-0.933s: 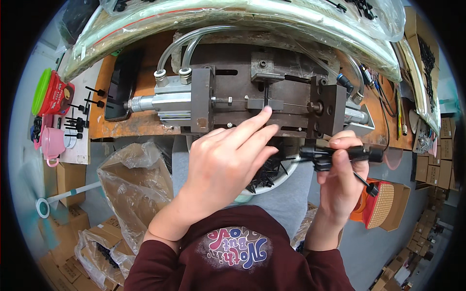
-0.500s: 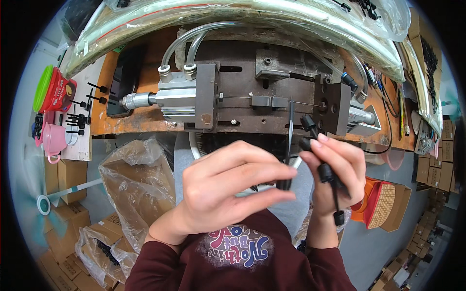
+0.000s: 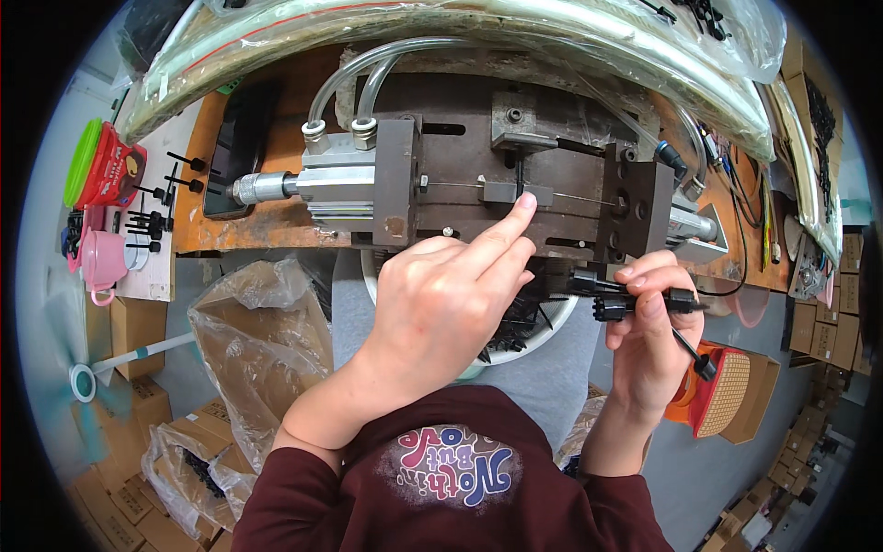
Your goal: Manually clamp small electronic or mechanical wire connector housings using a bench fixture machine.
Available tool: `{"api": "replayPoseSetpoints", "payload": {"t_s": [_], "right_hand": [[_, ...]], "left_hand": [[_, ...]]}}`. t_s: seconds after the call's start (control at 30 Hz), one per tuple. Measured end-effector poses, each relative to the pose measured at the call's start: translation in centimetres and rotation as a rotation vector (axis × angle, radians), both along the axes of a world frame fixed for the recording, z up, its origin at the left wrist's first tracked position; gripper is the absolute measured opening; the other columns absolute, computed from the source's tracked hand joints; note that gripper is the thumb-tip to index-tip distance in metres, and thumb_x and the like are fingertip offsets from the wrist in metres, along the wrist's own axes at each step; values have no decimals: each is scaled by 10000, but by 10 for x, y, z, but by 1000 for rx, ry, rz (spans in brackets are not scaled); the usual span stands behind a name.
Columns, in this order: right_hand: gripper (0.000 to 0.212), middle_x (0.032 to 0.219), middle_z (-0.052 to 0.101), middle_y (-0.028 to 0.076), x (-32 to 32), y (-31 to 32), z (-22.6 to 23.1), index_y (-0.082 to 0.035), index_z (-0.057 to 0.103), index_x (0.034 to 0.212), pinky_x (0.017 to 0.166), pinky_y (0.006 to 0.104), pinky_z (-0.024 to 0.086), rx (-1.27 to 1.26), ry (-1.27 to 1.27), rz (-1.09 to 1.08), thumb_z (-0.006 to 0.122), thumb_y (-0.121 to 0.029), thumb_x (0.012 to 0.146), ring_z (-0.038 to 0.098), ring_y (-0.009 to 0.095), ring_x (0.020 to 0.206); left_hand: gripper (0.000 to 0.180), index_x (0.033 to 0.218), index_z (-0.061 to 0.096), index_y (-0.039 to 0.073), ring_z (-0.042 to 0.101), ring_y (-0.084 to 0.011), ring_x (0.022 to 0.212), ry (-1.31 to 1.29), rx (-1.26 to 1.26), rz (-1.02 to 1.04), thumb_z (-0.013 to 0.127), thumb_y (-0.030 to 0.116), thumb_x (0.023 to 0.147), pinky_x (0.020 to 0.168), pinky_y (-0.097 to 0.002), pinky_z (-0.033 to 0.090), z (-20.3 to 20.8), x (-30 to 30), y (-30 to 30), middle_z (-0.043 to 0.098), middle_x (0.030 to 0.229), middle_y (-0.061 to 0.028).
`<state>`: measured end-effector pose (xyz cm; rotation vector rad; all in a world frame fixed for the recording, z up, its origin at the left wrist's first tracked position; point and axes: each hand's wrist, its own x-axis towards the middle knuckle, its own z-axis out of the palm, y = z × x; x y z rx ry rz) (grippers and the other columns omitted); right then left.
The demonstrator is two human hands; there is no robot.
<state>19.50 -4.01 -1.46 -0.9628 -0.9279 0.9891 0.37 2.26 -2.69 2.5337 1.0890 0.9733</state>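
Observation:
My left hand (image 3: 451,294) reaches over the metal fixture (image 3: 460,213), index finger stretched out, the other fingers partly curled, holding nothing I can see. Its fingertip rests at a small dark metal block (image 3: 499,192) in the fixture's middle. A thin black rod (image 3: 520,173) runs from that fingertip to the bracket (image 3: 515,120) behind; its near end is hidden by the finger. My right hand (image 3: 655,322) is closed around several black rods with knobbed ends (image 3: 614,305), which point various ways in front of the fixture's right end.
A white tub (image 3: 543,333) of black pieces sits on my lap. Air cylinders (image 3: 338,184) with clear hoses flank the fixture. More black rods (image 3: 152,221) lie at the left, near a pink cup (image 3: 103,258). Behind the fixture runs a plastic-covered long roll (image 3: 441,26).
My left hand has moved forward, from beside my right hand to the fixture's middle block, where a black rod now lies. The rods in my right hand have turned more sideways.

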Motion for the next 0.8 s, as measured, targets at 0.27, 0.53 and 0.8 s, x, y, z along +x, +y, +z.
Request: {"api": "replayPoseSetpoints", "payload": {"t_s": [0.27,0.53,0.8], "right_hand": [[158,955,613,191,-2,-3,8,60,612,892,455,209,477,-110,235,141,672,-85,897,566,113,535],[170,934,601,216,-4,0,11,88,604,899,423,187,450,-151,372,399,637,-79,901,538,101,507],[182,1006,591,184,-14,-3,9,76,632,907,462,229,483,-109,61,108,611,-99,953,582,130,563]], "left_hand": [[432,1104,722,16,724,-227,840,-497,-443,-270,811,55,684,716,-310,579,16,-5,-5,694,1185,-149],[313,891,762,2,711,-225,748,-580,-632,-512,875,81,610,636,-287,533,30,-24,-8,741,831,-121],[317,898,745,12,698,-221,781,-338,-154,-138,862,46,605,665,-291,540,24,-29,-9,725,876,-98]]}}
